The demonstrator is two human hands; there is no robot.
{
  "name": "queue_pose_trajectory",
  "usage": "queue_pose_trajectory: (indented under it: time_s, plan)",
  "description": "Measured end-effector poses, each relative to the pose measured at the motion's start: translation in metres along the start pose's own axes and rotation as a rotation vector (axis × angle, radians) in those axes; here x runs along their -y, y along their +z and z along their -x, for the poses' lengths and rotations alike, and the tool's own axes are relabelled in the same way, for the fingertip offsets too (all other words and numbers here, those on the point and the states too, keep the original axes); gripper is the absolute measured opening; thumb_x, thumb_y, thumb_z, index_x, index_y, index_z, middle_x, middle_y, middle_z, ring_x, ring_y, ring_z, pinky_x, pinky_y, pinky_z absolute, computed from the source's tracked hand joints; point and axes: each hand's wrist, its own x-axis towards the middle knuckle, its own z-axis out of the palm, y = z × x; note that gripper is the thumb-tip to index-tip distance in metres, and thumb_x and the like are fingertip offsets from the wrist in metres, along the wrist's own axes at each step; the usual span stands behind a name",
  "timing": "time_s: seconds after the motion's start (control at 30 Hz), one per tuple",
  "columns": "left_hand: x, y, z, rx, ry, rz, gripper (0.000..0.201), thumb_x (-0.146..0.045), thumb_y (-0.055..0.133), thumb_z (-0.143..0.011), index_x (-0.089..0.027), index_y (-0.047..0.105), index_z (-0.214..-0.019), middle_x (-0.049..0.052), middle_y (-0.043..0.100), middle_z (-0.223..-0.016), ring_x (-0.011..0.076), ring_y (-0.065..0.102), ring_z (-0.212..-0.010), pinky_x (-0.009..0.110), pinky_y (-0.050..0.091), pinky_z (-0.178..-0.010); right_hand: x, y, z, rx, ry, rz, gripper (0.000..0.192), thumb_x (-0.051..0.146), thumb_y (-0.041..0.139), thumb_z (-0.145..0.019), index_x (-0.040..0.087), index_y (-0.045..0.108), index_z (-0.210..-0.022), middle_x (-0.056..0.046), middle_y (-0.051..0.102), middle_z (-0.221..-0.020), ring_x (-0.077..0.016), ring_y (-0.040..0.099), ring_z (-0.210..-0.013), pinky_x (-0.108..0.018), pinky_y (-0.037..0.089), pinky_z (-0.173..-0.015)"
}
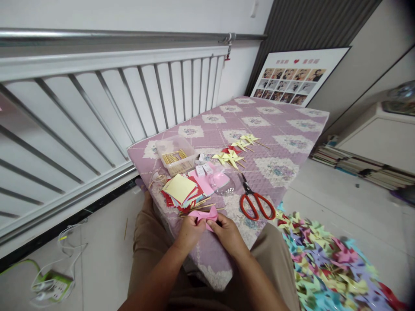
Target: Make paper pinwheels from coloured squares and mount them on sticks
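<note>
2 hands met over the near corner of the mattress (292, 129) in the head view, both pinching 1 pink paper pinwheel (203, 214). The left hand (189, 232) gripped the pinwheel's left fold between thumb and fingers, and the right hand (228, 233) nipped its right fold, fingertips nearly touching in the middle. Just beyond the pinwheel lay a stack of coloured paper squares (180, 190), a yellow sheet on top, with thin wooden sticks (197, 204) poking out beneath it. Red-handled scissors (256, 202) rested to the right of the stack, blades pointing away. Farther back stood a clear plastic box (176, 154) holding more sticks, and beside it several finished yellow and red pinwheels (235, 151). On the floor to the right spread a heap of finished pinwheels (327, 268) in many colours. A framed photo board (293, 77) leaned against the far wall.
</note>
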Motion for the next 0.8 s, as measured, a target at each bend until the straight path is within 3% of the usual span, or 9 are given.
queue_pose_trajectory:
  time_s: [0.27, 0.67, 0.8]
  plan:
    - [-0.004, 0.0, 0.001, 0.015, -0.003, 0.047, 0.022, -0.019, 0.049, -0.076, -0.015, 0.069, -0.085, 0.003, 0.071, -0.077, 0.0155, 0.059, -0.066, 0.022, 0.044, -0.061, 0.001, 0.0, 0.0, 0.027, 0.025, 0.002, 0.017, 0.033, 0.061, -0.08, 0.017, 0.064, -0.073, -0.001, 0.064, -0.072, -0.0183, 0.056, -0.071, -0.029, 0.045, -0.071]
    - [-0.007, 0.002, 0.002, 0.013, -0.113, 0.08, 0.017, -0.027, 0.054, -0.074, -0.018, 0.059, -0.06, -0.003, 0.05, -0.05, 0.0118, 0.039, -0.045, 0.025, 0.029, -0.047, 0.006, -0.002, -0.002, 0.033, 0.043, -0.015, 0.025, 0.041, 0.064, -0.079, 0.017, 0.071, -0.081, -0.003, 0.07, -0.076, -0.0213, 0.061, -0.074, -0.03, 0.047, -0.071]
    - [-0.007, 0.0, 0.001, 0.061, -0.109, 0.142, 0.017, -0.029, 0.054, -0.074, -0.018, 0.06, -0.064, -0.003, 0.051, -0.051, 0.0121, 0.041, -0.046, 0.025, 0.03, -0.048, 0.008, -0.003, -0.004, 0.038, 0.034, -0.047, 0.025, 0.04, 0.066, -0.078, 0.017, 0.072, -0.085, -0.004, 0.073, -0.081, -0.0229, 0.063, -0.076, -0.032, 0.048, -0.074]
